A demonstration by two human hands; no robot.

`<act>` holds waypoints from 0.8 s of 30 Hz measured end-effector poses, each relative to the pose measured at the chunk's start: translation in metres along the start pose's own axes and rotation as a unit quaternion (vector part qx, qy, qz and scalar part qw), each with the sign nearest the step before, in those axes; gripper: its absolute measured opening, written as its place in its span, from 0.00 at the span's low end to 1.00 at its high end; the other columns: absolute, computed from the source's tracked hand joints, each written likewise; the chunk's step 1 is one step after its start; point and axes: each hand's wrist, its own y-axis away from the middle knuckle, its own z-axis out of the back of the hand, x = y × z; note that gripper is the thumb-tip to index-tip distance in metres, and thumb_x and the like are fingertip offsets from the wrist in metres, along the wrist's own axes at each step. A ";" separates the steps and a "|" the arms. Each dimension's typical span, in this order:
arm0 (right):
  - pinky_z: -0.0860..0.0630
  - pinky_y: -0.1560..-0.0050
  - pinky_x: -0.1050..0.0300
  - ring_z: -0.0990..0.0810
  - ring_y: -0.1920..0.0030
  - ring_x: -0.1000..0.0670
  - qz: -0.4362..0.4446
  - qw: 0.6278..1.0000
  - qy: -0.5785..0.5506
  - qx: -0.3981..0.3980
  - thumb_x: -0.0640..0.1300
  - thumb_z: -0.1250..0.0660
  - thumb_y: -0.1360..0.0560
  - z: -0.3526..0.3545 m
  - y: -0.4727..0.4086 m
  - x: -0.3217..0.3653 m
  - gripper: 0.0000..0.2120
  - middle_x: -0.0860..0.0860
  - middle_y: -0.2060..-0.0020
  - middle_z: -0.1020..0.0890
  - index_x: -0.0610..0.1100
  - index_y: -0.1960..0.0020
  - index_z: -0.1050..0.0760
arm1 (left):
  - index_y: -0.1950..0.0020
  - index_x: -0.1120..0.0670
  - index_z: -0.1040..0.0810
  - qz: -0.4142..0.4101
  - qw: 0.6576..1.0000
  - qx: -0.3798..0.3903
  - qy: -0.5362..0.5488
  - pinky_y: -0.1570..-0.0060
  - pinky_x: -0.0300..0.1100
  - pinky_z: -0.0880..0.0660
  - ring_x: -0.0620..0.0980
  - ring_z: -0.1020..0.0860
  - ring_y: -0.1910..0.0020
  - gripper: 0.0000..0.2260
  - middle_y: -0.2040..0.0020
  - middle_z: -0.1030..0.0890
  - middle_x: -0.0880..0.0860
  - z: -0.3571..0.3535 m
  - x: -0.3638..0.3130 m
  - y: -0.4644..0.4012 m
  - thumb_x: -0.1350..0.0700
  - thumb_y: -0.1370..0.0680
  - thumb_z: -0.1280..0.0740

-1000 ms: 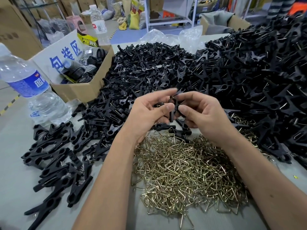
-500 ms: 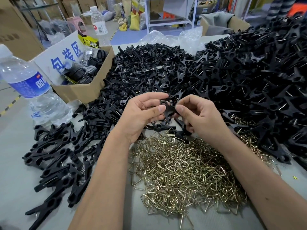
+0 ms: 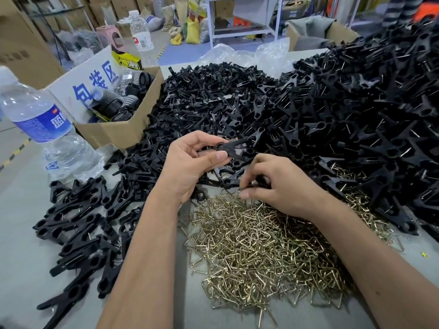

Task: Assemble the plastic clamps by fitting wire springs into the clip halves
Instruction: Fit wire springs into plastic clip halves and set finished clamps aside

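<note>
Holding a black clamp point(image 3: 234, 148) up in our left hand point(image 3: 190, 166), thumb and fingers curled round it, we pinch at the pile of gold wire springs point(image 3: 261, 248) with our right hand point(image 3: 282, 186). Black clip halves point(image 3: 308, 110) crowd the table point(image 3: 21, 269) behind. On our left stand a water bottle point(image 3: 45, 124) and a cardboard box point(image 3: 118, 129).

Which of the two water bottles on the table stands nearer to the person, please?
The blue-labelled water bottle at the left edge; the other bottle stands beyond the cardboard box.
</note>
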 end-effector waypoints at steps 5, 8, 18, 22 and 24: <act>0.24 0.51 0.51 0.23 0.53 0.58 0.012 0.999 0.037 -0.010 0.54 0.21 0.28 -0.003 0.001 0.002 0.05 0.60 0.53 0.23 0.58 0.58 0.17 | 0.50 0.56 0.16 -0.023 1.000 -0.006 -0.004 0.50 0.42 0.17 0.54 0.14 0.49 0.09 0.47 0.13 0.58 0.001 0.003 -0.002 0.63 0.29 0.23; 0.23 0.53 0.54 0.21 0.55 0.59 0.020 0.997 -0.054 -0.057 0.52 0.22 0.26 -0.001 0.002 0.000 0.03 0.59 0.54 0.19 0.54 0.57 0.14 | 0.47 0.58 0.19 -0.028 0.999 -0.040 -0.002 0.52 0.39 0.18 0.52 0.14 0.53 0.10 0.52 0.13 0.57 0.001 0.004 -0.004 0.62 0.27 0.25; 0.24 0.72 0.58 0.22 0.70 0.52 -0.115 0.889 -0.416 -0.156 0.40 0.26 0.22 0.006 -0.001 -0.005 0.05 0.42 0.63 0.14 0.44 0.57 0.14 | 0.47 0.54 0.14 -0.048 0.997 -0.054 -0.019 0.51 0.40 0.18 0.52 0.14 0.52 0.11 0.51 0.14 0.56 0.001 0.007 -0.004 0.61 0.28 0.23; 0.28 0.73 0.60 0.25 0.73 0.51 -0.086 0.930 -0.318 -0.165 0.41 0.26 0.21 0.005 -0.001 -0.008 0.05 0.44 0.68 0.17 0.46 0.56 0.15 | 0.48 0.52 0.13 -0.045 0.998 -0.030 -0.012 0.51 0.40 0.18 0.51 0.14 0.52 0.11 0.51 0.14 0.55 0.000 0.007 -0.004 0.61 0.30 0.22; 0.28 0.73 0.62 0.24 0.72 0.52 -0.078 0.917 -0.344 -0.184 0.38 0.27 0.21 0.003 -0.002 -0.007 0.05 0.48 0.69 0.18 0.44 0.54 0.14 | 0.49 0.52 0.13 -0.039 0.999 -0.008 -0.006 0.51 0.40 0.17 0.51 0.14 0.52 0.11 0.51 0.14 0.55 0.001 0.007 -0.004 0.63 0.29 0.22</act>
